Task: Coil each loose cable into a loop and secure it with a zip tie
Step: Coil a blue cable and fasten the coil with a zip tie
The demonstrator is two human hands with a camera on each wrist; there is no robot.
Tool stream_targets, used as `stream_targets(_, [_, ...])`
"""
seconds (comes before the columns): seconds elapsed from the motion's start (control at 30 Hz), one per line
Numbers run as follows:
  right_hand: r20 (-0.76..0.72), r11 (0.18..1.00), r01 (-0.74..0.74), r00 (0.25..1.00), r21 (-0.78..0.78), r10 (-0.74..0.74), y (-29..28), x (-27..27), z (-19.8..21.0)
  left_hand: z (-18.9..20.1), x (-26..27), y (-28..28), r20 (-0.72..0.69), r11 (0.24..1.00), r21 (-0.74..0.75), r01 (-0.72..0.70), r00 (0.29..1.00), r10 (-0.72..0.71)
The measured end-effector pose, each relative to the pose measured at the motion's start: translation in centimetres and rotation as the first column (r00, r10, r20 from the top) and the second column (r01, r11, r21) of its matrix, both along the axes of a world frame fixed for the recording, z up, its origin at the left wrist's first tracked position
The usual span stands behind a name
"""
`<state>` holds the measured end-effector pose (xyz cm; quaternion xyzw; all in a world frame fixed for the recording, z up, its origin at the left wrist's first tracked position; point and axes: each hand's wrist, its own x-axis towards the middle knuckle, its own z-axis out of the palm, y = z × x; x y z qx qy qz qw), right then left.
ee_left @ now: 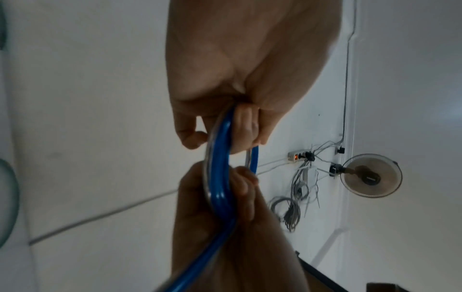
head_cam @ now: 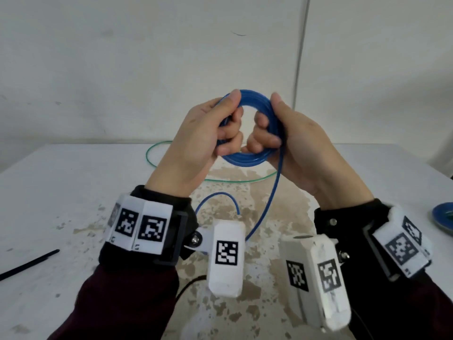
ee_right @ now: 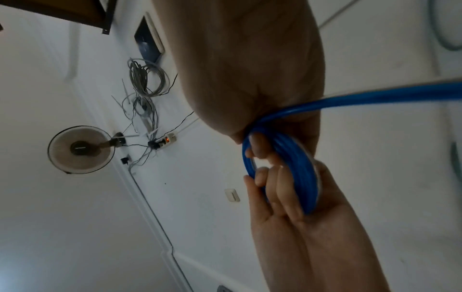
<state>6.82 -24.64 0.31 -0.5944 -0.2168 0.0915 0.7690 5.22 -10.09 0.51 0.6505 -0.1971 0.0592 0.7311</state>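
Note:
A blue cable (head_cam: 245,159) wound into a coil of several turns is held up above the white table (head_cam: 61,192). My left hand (head_cam: 220,128) grips the coil's left side, fingers curled through the loop and thumb on top. My right hand (head_cam: 274,133) grips the right side the same way. A loose blue tail (head_cam: 267,204) hangs from my right hand down toward the table. In the left wrist view my left hand (ee_left: 240,128) clasps the cable (ee_left: 217,177). The right wrist view has my right hand (ee_right: 257,146) round the coil (ee_right: 300,177).
A green cable (head_cam: 157,153) lies in a loose loop on the table behind the hands. One black zip tie (head_cam: 29,265) rests near the left front edge. A blue dish (head_cam: 443,217) sits at the right edge. A white wall stands close behind the table.

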Motion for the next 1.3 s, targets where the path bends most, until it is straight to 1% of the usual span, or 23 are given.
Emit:
stream_targets(0.03, [0.019, 1.0, 0.017, 1.0, 0.009, -0.017, -0.2, -0.1, 0.2, -0.1, 0.1, -0.4, -0.013, 0.999, -0.026, 0.038, 0.999, -0.038])
stream_targets(0.1, [0.089, 0.996, 0.063, 0.994, -0.066, -0.057, -0.8, -0.4, 0.4, -0.1, 0.1, -0.8, -0.069, 0.99, -0.02, 0.14, 0.988, -0.141])
stream_targets(0.17, [0.15, 0.981, 0.093, 0.986, -0.168, -0.068, -1.1, -0.6, 0.4, -0.1, 0.0, -0.5, -0.103, 0.975, 0.087, 0.203, 0.975, -0.194])
stream_targets(0.23, [0.144, 0.977, 0.106, 0.986, -0.185, -0.079, -0.7, -0.7, 0.3, -0.1, -0.2, -0.1, -0.084, 0.972, 0.163, 0.167, 0.984, -0.154])
stream_targets(0.27, [0.128, 0.98, 0.114, 0.987, -0.162, -0.094, -0.4, -0.6, 0.3, 0.0, -0.3, 0.0, -0.065, 0.979, 0.157, 0.132, 0.99, -0.123])
stream_targets(0.3, [0.117, 0.983, 0.127, 0.987, -0.13, -0.112, -0.2, -0.5, 0.3, 0.0, -0.3, 0.1, -0.046, 0.988, 0.12, 0.101, 0.994, -0.096])
stream_targets(0.37, [0.119, 0.985, 0.144, 0.984, -0.089, -0.133, -0.2, -0.3, 0.2, 0.0, -0.1, 0.2, -0.013, 0.998, -0.006, 0.059, 0.998, -0.059])
stream_targets(0.43, [0.119, 0.992, 0.101, 0.989, -0.077, -0.091, -0.5, -0.2, 0.1, 0.0, 0.1, 0.3, 0.014, 0.994, -0.109, 0.027, 1.0, -0.026])
stream_targets(0.53, [0.066, 1.0, -0.013, 0.998, 0.015, 0.012, -0.6, -0.2, 0.0, -0.2, 0.2, 0.2, 0.033, 0.984, -0.175, 0.014, 0.999, -0.008])
stream_targets(0.6, [0.046, 0.996, -0.038, 0.998, 0.075, 0.035, -0.5, -0.2, 0.1, -0.3, 0.2, -0.1, 0.019, 0.982, -0.18, 0.056, 0.998, -0.053])
stream_targets(0.67, [0.048, 0.998, -0.023, 0.999, 0.06, 0.02, -0.6, -0.2, 0.1, -0.3, 0.2, -0.2, -0.024, 0.989, -0.107, 0.104, 0.994, -0.107])
stream_targets(0.73, [0.081, 0.998, 0.012, 0.997, -0.056, -0.007, -0.8, -0.1, 0.0, -0.2, 0.3, 0.0, -0.082, 0.992, 0.022, 0.128, 0.989, -0.126])
stream_targets(0.8, [0.126, 0.98, 0.049, 0.992, -0.194, -0.025, -0.9, 0.0, -0.1, -0.3, 0.3, 0.5, -0.136, 0.981, 0.121, 0.15, 0.982, -0.133])
stream_targets(0.83, [0.134, 0.97, 0.06, 0.991, -0.237, -0.029, -0.9, 0.0, -0.2, -0.3, 0.3, 0.7, -0.151, 0.976, 0.153, 0.154, 0.98, -0.131])
stream_targets(0.9, [0.123, 0.964, 0.067, 0.992, -0.258, -0.036, -0.8, 0.2, -0.3, -0.4, 0.3, 0.8, -0.154, 0.974, 0.174, 0.143, 0.981, -0.116])
stream_targets(1.03, [0.082, 0.984, 0.069, 0.995, -0.163, -0.056, -0.7, 0.4, -0.4, -0.4, 0.1, 0.3, -0.084, 0.993, 0.107, 0.058, 0.995, -0.05])
stream_targets(1.1, [0.08, 0.987, 0.08, 0.994, -0.142, -0.069, -0.9, 0.5, -0.3, -0.3, 0.1, 0.2, -0.031, 0.999, 0.045, -0.002, 1.0, 0.004])
stream_targets(1.17, [0.076, 0.993, 0.053, 0.996, -0.102, -0.045, -0.8, 0.4, -0.3, -0.2, 0.2, 0.2, 0.004, 0.999, -0.021, -0.044, 0.999, 0.044])
stream_targets(1.23, [0.057, 0.999, 0.026, 0.998, -0.027, -0.025, -0.4, 0.4, -0.3, -0.3, 0.3, 0.1, 0.014, 0.996, -0.072, -0.057, 0.998, 0.058])
stream_targets(1.3, [0.042, 0.999, 0.035, 0.999, 0.025, -0.036, -0.2, 0.4, -0.3, -0.4, 0.2, -0.4, -0.018, 0.995, -0.095, -0.011, 1.0, 0.009])
